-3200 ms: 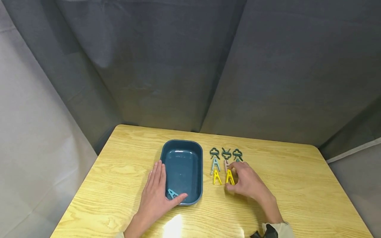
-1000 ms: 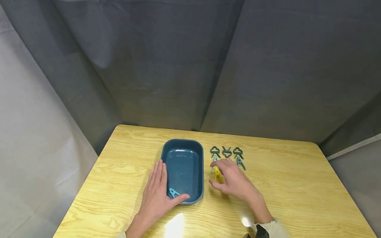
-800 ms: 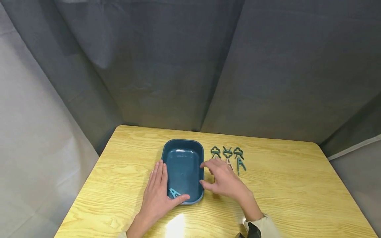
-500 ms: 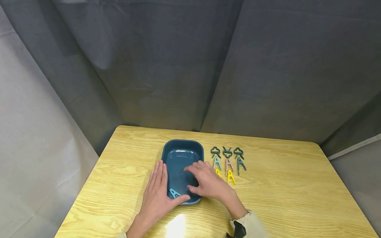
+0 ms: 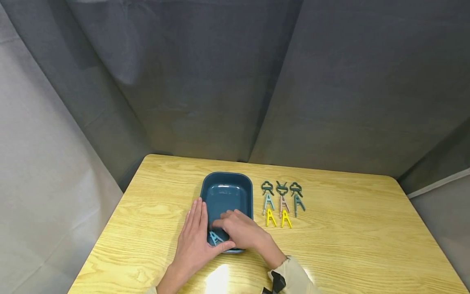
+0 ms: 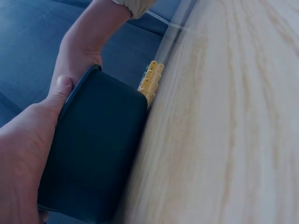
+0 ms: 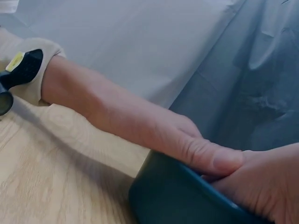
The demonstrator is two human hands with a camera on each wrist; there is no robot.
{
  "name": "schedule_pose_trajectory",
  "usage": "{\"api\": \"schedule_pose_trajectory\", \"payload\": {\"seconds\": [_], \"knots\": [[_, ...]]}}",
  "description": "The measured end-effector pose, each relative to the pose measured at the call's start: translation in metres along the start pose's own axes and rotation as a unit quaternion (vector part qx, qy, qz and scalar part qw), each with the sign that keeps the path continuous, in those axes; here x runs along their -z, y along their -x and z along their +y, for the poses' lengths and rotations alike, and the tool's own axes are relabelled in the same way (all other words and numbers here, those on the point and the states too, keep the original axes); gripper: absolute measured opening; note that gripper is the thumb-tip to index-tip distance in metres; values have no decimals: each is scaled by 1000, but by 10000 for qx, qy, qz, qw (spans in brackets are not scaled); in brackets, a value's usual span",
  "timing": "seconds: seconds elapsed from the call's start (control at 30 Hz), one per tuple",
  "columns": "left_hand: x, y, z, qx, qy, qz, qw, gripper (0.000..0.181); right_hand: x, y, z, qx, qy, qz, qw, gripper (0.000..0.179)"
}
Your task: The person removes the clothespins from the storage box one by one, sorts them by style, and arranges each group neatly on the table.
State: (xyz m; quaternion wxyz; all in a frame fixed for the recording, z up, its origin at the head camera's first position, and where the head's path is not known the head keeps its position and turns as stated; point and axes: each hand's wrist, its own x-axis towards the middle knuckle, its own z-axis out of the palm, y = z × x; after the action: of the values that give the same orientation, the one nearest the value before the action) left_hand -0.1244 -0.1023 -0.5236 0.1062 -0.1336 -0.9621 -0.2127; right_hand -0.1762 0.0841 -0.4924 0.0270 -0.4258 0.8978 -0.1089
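In the head view, a light-blue clothespin (image 5: 216, 238) lies in the near left corner of a dark blue plastic tub (image 5: 227, 174). My left hand (image 5: 193, 237) rests along the tub's left rim with straight fingers, its thumb across the near rim. My right hand (image 5: 238, 230) reaches down into the tub. Its index fingertip is just above the clothespin, and its thumb is mostly hidden. The left wrist view shows my left thumb lying along the rim of the tub (image 6: 93, 149). In the right wrist view, the tub wall (image 7: 173, 196) hides the right fingertips.
Right of the tub, clips lie in rows on the wooden table (image 5: 349, 228): dark green clips (image 5: 282, 188) at the back, then light-blue, pink (image 5: 284, 205) and teal clothespins (image 5: 298, 204), with two yellow clothespins (image 5: 286, 219) in front. Grey curtains (image 5: 205, 81) hang behind.
My right hand has left the yellow clothespin on the table and moved left into the tub, down to the light-blue clothespin. My left hand has stayed on the tub.
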Motion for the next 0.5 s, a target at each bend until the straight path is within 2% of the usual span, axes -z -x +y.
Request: {"api": "schedule_pose_trajectory", "payload": {"seconds": [0.23, 0.5], "knots": [[0, 0, -1, -76, 0, 94, 9999, 138, -7, -1, -4, -114, 335, 60, 9994, 47], [-1, 0, 0, -47, -8, 49, 10000, 138, -11, -3, -6, -515, 771, 223, 9954, 25]]}}
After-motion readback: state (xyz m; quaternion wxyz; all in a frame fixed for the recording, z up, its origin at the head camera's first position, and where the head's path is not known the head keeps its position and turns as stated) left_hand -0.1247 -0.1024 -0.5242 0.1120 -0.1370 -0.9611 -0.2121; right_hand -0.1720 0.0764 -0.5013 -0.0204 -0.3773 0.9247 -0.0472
